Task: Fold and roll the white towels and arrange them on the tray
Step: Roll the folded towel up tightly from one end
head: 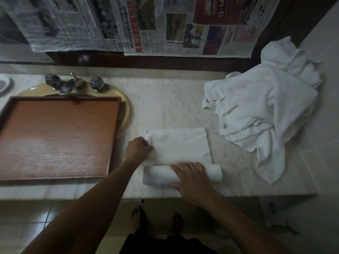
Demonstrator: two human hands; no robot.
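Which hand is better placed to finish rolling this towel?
Right: the right hand lies across the roll; the left hand is off it, at the left edge of the flat part.

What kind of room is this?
Most likely a bathroom. A sink with metal taps is set into the marble counter, the floor is tiled, and white towels are heaped nearby.

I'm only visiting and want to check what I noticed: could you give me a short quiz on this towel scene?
1. True or false: the tray holds no towels yet.
2. Which hand rests on the towel roll? A) left hand B) right hand
3. Fill in: the pile of loose towels lies to the ___ of the roll.
Key: 1 true; 2 B; 3 right.
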